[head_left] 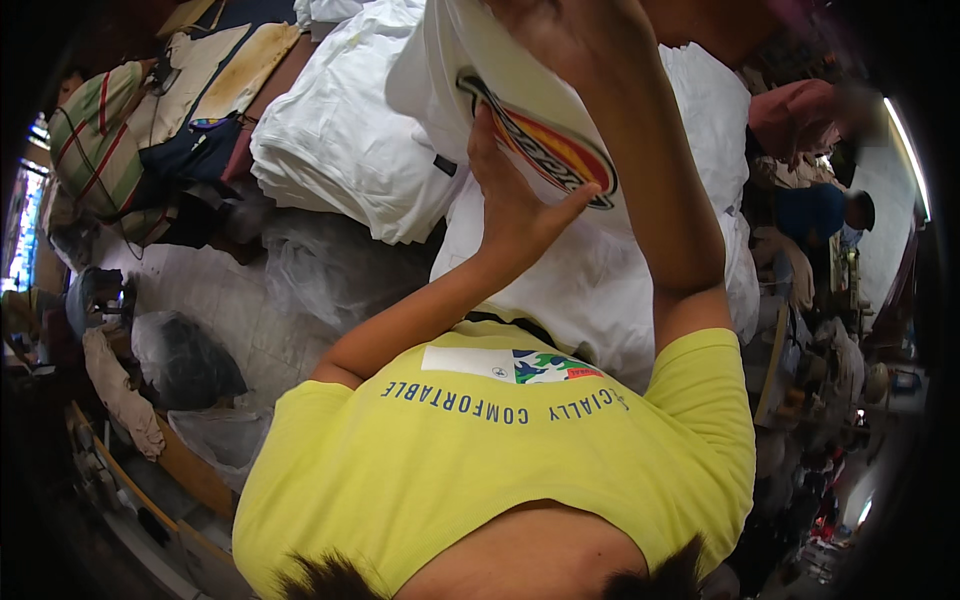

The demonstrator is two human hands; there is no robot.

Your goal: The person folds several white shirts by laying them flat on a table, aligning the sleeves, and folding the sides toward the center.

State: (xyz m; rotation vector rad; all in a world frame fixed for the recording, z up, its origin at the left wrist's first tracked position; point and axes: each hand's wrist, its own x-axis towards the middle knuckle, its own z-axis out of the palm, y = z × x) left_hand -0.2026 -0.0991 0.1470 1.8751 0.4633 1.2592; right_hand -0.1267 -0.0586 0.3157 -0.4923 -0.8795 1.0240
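A white T-shirt (pixel 445 75) with a red, yellow and black oval print is held up in front of me. My left hand (pixel 515 205) lies against it by the print, open, thumb and fingers spread wide. My right arm reaches up past the shirt's right side. At the top edge my right hand (pixel 570 40) is over the upper part of the shirt, its fingers dark, blurred and partly cut off. Whether they grip the cloth cannot be made out.
A stack of white garments (pixel 345 130) stands left of the shirt, more white cloth (pixel 705 120) to the right. Clear plastic (pixel 335 265) lies below the stack. A person in striped clothing (pixel 100 140) is at far left; people in red (pixel 795 120) and blue (pixel 810 210) are at right.
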